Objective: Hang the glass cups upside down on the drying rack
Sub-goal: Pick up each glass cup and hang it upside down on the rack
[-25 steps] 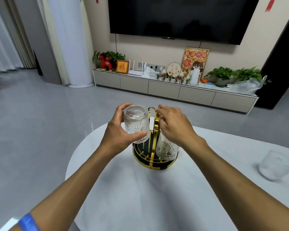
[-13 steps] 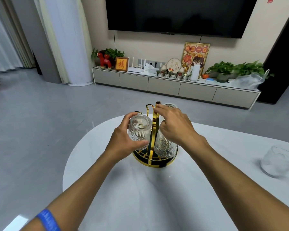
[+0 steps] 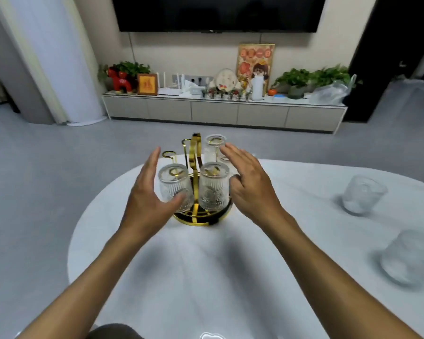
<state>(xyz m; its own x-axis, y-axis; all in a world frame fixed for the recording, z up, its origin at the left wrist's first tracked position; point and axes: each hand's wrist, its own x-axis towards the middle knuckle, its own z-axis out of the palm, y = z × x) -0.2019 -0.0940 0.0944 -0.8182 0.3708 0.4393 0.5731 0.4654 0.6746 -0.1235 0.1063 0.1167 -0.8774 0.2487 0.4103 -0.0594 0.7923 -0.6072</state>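
On a white oval table (image 3: 206,277), a gold drying rack (image 3: 195,192) carried three glass cups upside down: a left cup (image 3: 175,190), a right cup (image 3: 213,189) and a rear cup (image 3: 214,148). Both the left hand (image 3: 148,199) and right hand (image 3: 251,184) flanked the rack with fingers spread, seemingly gripping nothing. Two more glasses (image 3: 361,195) stood well apart at right, blurred.

rack (image 3: 201,217) hemmed both sides: left hand (image 3: 149,204) and right hand (image 3: 251,192) flank it, fingers spread. near pegs taken by two inverted cups; free hooks (image 3: 169,154) at back left. two loose cups (image 3: 362,194) well right, bare table (image 3: 206,277) in front
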